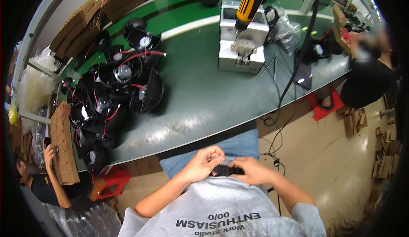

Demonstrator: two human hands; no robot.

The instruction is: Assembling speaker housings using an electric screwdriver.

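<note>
Both hands are over my lap, in front of my grey shirt and blue jeans. My left hand (206, 163) has its fingers curled into a pinch; whatever is in them is too small to make out. My right hand (252, 171) is curled against a dark ribbed thing (222, 170) at my waist, its fingers partly hidden. I cannot tell what kind of thing it is. On the green worktable (191, 96) ahead, a yellow and black power screwdriver (249, 5) hangs tip down over a metal fixture (243, 49) on a white block (232, 62).
A heap of black round housings (123, 73) with red wires covers the table's left. Clear plastic bags (286, 30), a black cable (294, 75) and a dark flat device (303, 76) lie right. Co-workers sit either side; red stools (111, 181) and cartons (64, 143) stand around.
</note>
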